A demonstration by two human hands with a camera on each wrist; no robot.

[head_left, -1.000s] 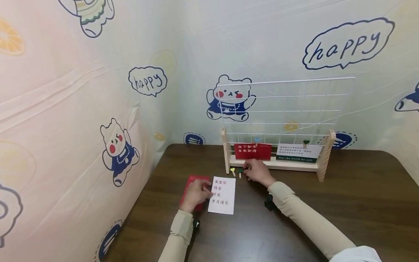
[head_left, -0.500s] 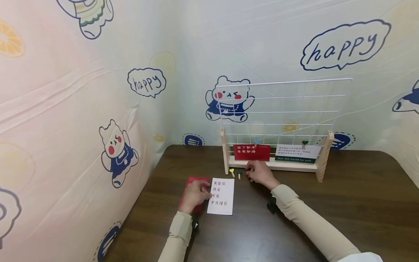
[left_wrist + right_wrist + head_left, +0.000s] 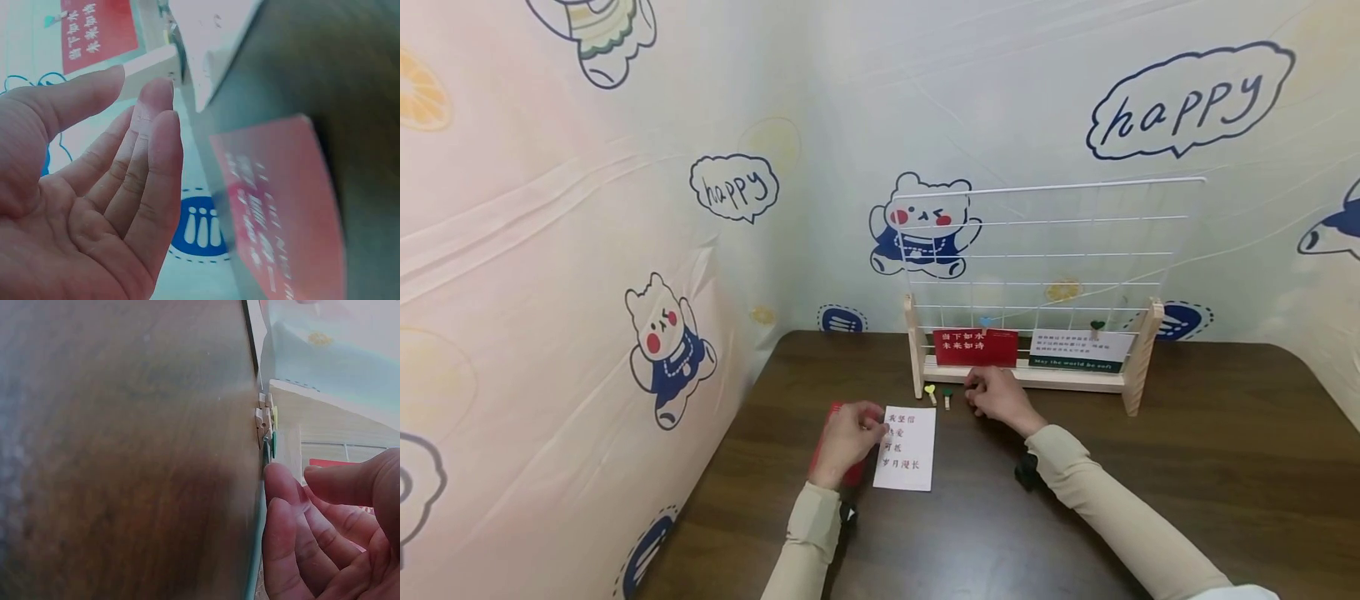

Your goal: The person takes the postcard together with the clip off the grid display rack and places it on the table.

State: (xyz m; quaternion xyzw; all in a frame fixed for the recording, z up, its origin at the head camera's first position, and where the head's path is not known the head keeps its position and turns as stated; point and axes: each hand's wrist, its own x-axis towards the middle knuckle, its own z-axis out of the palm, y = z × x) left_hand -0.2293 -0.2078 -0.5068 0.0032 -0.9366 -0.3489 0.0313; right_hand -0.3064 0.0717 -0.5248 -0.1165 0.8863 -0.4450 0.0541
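Note:
My left hand (image 3: pixel 847 442) hovers over a red card (image 3: pixel 854 477), which it partly covers. In the left wrist view its fingers are extended and the thumb stands apart, with nothing between them. Beside its fingertips lies a white card (image 3: pixel 906 467) with red writing. My right hand (image 3: pixel 1000 396) is low by the table in front of the rack, fingers loosely bent. A small gap shows between thumb and index finger in the right wrist view. Just left of it lie two small wooden clothespins, one with a green heart (image 3: pixel 947 393), one with a yellow heart (image 3: pixel 930 390).
A white wire grid rack (image 3: pixel 1037 254) with wooden end posts (image 3: pixel 1142 358) stands at the back of the brown table (image 3: pixel 1247 450). On it hang a red card (image 3: pixel 992 354) under a blue clip (image 3: pixel 986 322) and a white-and-green card (image 3: pixel 1052 343) under a dark green clip (image 3: pixel 1097 326).
The right hand has shifted slightly to the right, away from the green-heart clothespin. The left hand has risen a little off the red card and moved slightly forward.

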